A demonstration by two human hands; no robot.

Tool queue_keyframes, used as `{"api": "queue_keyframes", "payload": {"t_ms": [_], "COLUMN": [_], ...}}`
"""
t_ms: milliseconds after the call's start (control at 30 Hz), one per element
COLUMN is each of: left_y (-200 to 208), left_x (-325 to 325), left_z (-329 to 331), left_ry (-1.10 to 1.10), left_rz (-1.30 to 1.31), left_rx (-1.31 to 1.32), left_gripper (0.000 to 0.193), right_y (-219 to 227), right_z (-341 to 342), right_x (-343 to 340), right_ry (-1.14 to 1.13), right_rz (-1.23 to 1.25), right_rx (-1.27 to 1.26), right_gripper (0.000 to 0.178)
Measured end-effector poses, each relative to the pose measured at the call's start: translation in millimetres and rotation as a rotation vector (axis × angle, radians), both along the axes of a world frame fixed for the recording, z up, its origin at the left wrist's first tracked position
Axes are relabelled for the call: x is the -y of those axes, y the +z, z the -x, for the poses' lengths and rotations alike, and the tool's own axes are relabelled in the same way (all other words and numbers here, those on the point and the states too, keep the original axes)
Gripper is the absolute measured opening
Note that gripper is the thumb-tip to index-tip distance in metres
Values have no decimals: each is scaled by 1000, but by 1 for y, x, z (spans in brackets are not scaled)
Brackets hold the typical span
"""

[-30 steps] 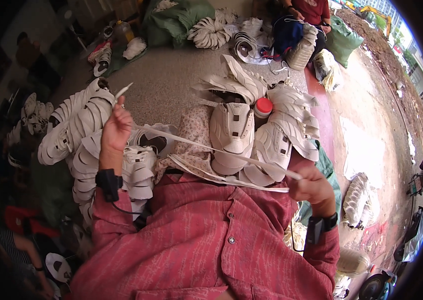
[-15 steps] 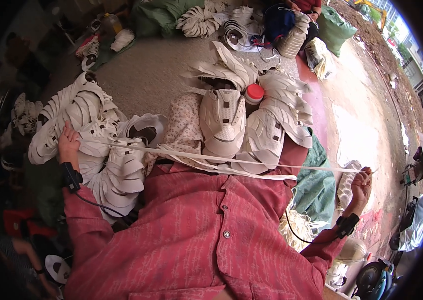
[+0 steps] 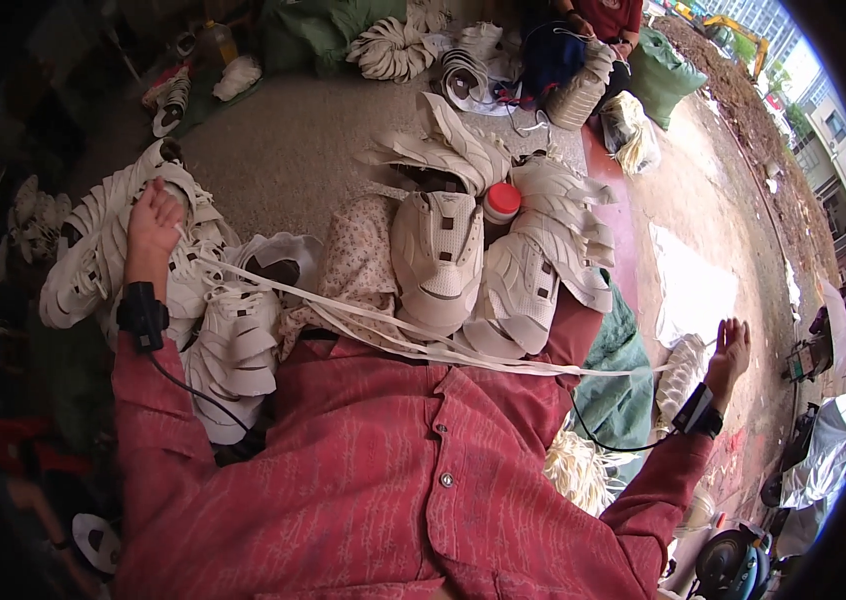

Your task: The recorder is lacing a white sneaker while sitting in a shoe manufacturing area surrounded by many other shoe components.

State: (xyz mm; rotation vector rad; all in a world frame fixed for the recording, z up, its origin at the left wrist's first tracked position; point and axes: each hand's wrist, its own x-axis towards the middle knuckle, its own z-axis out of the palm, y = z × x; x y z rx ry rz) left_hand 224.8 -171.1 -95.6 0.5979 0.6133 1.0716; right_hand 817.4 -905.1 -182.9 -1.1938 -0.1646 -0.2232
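My left hand [image 3: 155, 215] is closed in a fist at the left, above a pile of white shoe uppers [image 3: 93, 255], with white shoelaces [image 3: 373, 316] trailing from it. These laces run slantwise across my lap, over the front of my red shirt. Out to the right, my right hand [image 3: 731, 350] is raised with its fingers stretched up and nothing visible in it; the loose lace tip lies just left of its wrist. Between the hands, a laced-up white shoe upper [image 3: 438, 262] rests on my lap beside a second upper [image 3: 515, 300]. Stacked uppers fan out behind both.
A red-lidded jar [image 3: 502, 202] stands between the upper stacks. Flowered cloth [image 3: 348, 255] lies left of them, a green sack [image 3: 615, 375] right. A bundle of pale laces [image 3: 583, 465] sits by my right side. Across the floor another person [image 3: 615, 20] sits among more uppers.
My right hand has opened and let go of the lace. The taut lace has dropped slack onto my lap. My left hand has risen slightly and closed into a fist.
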Motion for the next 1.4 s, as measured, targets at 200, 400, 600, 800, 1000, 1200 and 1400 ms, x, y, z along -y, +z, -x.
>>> {"api": "queue_keyframes", "payload": {"t_ms": [200,400,600,800,1000,1200,1400], "left_y": [-49,-87,-104,-104,-96,-100,-102], "left_x": [123,203,210,217,221,218,216], "left_z": [-167,-222,-225,-222,-221,-224,-224], "left_ry": [-684,-905,-653,-679,-673,-678,-686], "left_rz": [45,-442,-890,-907,-905,-863,-918], "left_rx": [-25,-524,-568,-576,-575,-584,-599], "left_gripper": [18,21,22,15,11,10,10], "right_y": [57,9,4,14,1,10,8], "right_z": [165,249,252,265,262,264,256], "right_x": [-275,-341,-347,-350,-350,-352,-355], "right_ry": [599,754,638,617,556,563,712], "right_rz": [321,893,890,933,929,958,905], "right_rx": [84,310,410,203,451,573,435], "right_gripper": [18,15,16,16,12,10,11]}}
